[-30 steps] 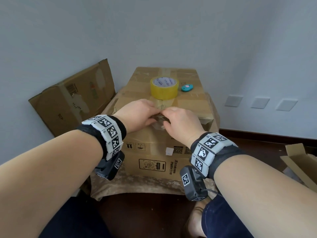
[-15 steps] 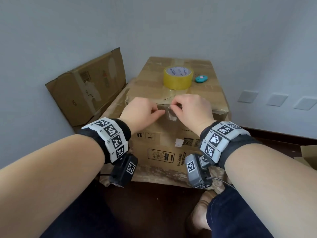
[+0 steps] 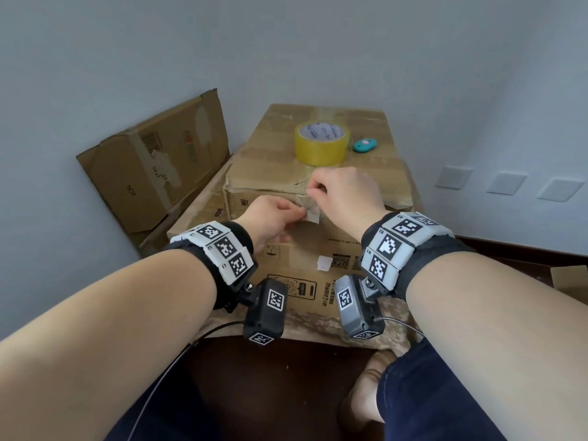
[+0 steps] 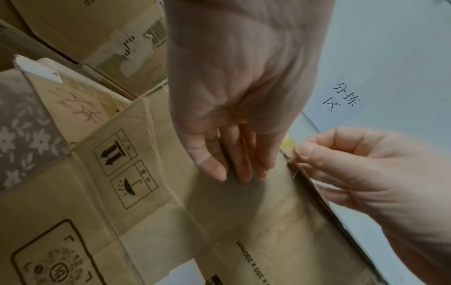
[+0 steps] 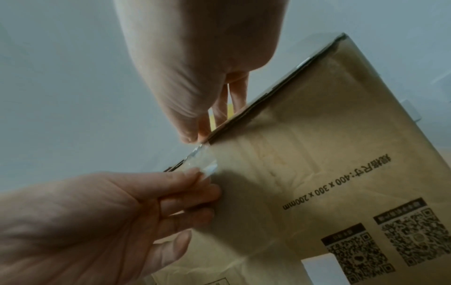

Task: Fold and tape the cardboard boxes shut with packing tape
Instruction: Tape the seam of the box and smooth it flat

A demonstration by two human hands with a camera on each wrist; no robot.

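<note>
**Both hands on a tape strip at the box's front edge**

I logged the cardboard box [image 3: 318, 246] standing closed in front of the person, its top flaps down. What it held I could not tell. It sat on a larger flattened carton covered by a floral-patterned sheet [image 3: 321, 326].

On the box top, toward the far side, stood a yellow roll of packing tape [image 3: 320, 144]. Just to its right lay a small teal object [image 3: 364, 144], apart from the roll.

A short clear tape strip [image 3: 310, 209] hung over the front top edge of the box, partly against the front face.

Left hand [image 3: 270, 218]: thumb and forefinger pinched the lower left part of the strip, as the right wrist view showed at the left hand's fingers [image 5: 195, 185]. Its remaining fingers lay extended against the box face.

Right hand [image 3: 346, 192]: fingers curled, pinching the strip's upper part right at the box edge. The left wrist view showed the right hand's fingers [image 4: 314, 152] closed on the film there.

Another cardboard box [image 3: 152, 167], taped and bearing torn labels, leaned against the wall to the left. A piece of cardboard [image 3: 569, 281] showed at the right edge on the floor. Three wall plates [image 3: 506, 183] sat low on the right wall.
</note>
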